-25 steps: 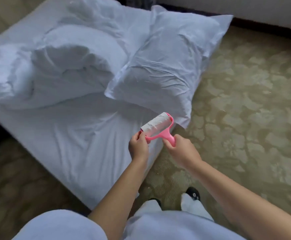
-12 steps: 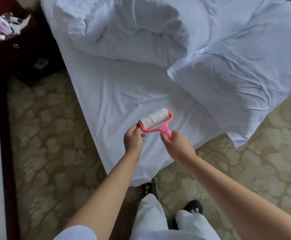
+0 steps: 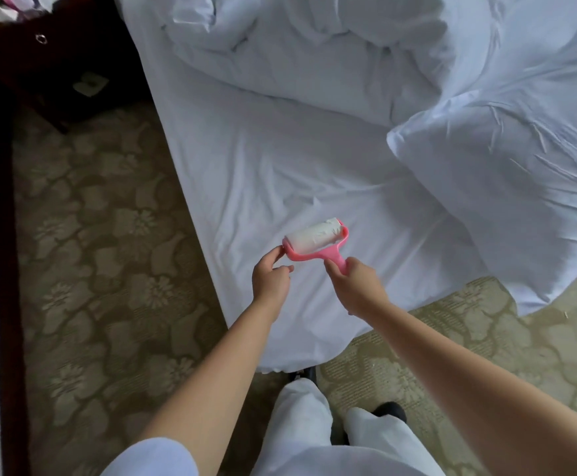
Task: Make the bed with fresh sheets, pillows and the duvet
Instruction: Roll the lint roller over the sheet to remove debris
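Here the pink lint roller (image 3: 315, 243) hangs over the near corner of the bed (image 3: 263, 187), above the white sheet, with its white sticky drum pointing away from the person. The right hand (image 3: 359, 286) closes its grip round the pink handle, fingers curled about it. The left hand (image 3: 270, 274) pinches the roller's left end between fingertips and thumb, its other fingers loosely bent. Beyond the roller, a crumpled duvet (image 3: 314, 53) is heaped toward the head of the bed, and a pillow (image 3: 506, 187) lies to the roller's right, overhanging the bed's edge. Left of the bed lies patterned carpet (image 3: 108, 255), with a dark nightstand (image 3: 50, 60) at the far left corner. Compared with half a second ago, the bed's left edge and the nightstand sit further toward the middle of the view, while both hands keep the same hold on the roller.
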The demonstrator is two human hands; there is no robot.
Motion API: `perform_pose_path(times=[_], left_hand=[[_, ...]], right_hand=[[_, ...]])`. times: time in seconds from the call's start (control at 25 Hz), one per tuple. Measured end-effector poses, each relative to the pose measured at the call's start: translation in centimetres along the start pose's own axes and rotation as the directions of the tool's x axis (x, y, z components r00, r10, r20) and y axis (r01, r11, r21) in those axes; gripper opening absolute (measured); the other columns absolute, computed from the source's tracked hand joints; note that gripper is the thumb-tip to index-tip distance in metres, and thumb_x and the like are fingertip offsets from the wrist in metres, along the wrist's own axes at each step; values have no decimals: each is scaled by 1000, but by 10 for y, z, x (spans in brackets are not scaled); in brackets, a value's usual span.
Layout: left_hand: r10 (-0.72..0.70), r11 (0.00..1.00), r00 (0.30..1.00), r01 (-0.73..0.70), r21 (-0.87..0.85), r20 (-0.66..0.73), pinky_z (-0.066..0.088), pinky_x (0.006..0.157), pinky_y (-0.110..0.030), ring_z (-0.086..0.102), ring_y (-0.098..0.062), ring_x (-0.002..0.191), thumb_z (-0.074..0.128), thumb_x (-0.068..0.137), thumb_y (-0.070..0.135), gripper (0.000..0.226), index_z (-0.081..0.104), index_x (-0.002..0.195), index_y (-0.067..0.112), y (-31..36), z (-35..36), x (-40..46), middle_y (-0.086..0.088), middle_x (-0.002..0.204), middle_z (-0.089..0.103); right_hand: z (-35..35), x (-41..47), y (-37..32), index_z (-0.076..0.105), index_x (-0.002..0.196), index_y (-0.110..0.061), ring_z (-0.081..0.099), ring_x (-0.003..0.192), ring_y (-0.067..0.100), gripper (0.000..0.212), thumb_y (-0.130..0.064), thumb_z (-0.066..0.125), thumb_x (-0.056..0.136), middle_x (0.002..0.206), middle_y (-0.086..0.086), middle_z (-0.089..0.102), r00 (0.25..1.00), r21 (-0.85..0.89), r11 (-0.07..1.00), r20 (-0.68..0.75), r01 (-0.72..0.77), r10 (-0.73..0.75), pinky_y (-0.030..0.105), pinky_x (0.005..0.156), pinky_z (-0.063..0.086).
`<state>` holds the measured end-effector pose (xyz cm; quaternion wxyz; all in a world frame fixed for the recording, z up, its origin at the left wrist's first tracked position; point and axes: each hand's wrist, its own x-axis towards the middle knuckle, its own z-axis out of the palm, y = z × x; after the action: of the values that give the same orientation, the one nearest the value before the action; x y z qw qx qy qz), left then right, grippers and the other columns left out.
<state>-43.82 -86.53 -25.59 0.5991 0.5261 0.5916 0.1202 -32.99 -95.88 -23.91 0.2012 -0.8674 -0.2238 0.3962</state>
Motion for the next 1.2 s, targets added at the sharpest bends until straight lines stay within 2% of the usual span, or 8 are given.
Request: perform_pose_path(times=[0.16, 0.28, 0.48, 0.64, 0.76, 0.88, 1.04, 1.2], left_hand=[[-42, 999, 999, 42, 23, 30, 51, 81, -23, 63, -14, 98, 39, 92, -6, 51, 54, 134, 19, -22, -8, 47, 7, 128, 55], [-80, 993, 996, 77, 93, 37, 46, 98, -32, 58, -21, 113, 40, 93, -2, 45, 55, 132, 15, -45, -10, 85, 0, 129, 58], [-138, 947, 989, 145, 286, -45, 42, 91, -28, 56, -25, 114, 51, 91, 8, 30, 61, 119, 13, -72, -10, 129, -6, 121, 62], [33, 868, 973, 87, 490, -230, 40, 93, -31, 49, -27, 119, 63, 86, 16, 39, 55, 124, 9, -66, -18, 173, -10, 126, 53], [181, 669, 954, 60, 740, -241, 35, 100, -38, 31, -28, 132, 68, 80, 46, 69, 42, 134, 13, -67, -26, 199, -10, 142, 36], [42, 576, 988, 99, 811, -150, 11, 114, -52, -7, -28, 147, 62, 70, 71, 118, -1, 152, 15, -66, -34, 225, -10, 159, -10], [-144, 540, 986, 147, 829, -81, -1, 111, -65, -33, -34, 139, 62, 48, 86, 151, -34, 142, 18, -55, -45, 254, -7, 149, -41], [-167, 579, 982, 170, 797, -88, -2, 104, -74, -37, -37, 135, 59, 43, 90, 153, -41, 137, 23, -40, -47, 280, -6, 144, -47]], right_hand=[[32, 40, -8, 43, 77, -15, 58, 51, 23, 42, -50, 30, 97, 72, 6, 57, 997, -43, 998, 68, -41, 44, 23, 42, 37], [57, 74, -3, 47, 86, -12, 61, 68, 28, 45, -50, 26, 97, 83, 9, 58, 993, -131, 990, 94, -54, 66, 30, 58, 47], [84, 120, -7, 46, 100, -10, 54, 86, 30, 42, -47, 27, 99, 106, 14, 59, 992, -247, 968, 107, -37, 65, 33, 72, 41], [97, 171, -44, 47, 115, -5, 62, 93, 35, 52, -50, 27, 98, 114, 17, 58, 993, -191, 982, 111, -6, 28, 39, 78, 50], [102, 201, -69, 46, 119, -5, 62, 98, 35, 51, -49, 28, 98, 117, 16, 57, 995, -188, 982, 99, 6, 13, 41, 82, 51], [104, 229, -95, 46, 122, -4, 62, 102, 35, 52, -47, 28, 99, 122, 16, 55, 995, -184, 982, 103, 28, -9, 39, 81, 52], [106, 264, -128, 46, 122, -5, 62, 74, 29, 53, -48, 26, 99, 117, 13, 55, 993, -182, 983, 113, 30, -10, 27, 46, 40], [112, 293, -147, 46, 121, -6, 63, 80, 30, 53, -49, 26, 99, 113, 12, 57, 994, -209, 976, 100, 67, -47, 30, 56, 48]])
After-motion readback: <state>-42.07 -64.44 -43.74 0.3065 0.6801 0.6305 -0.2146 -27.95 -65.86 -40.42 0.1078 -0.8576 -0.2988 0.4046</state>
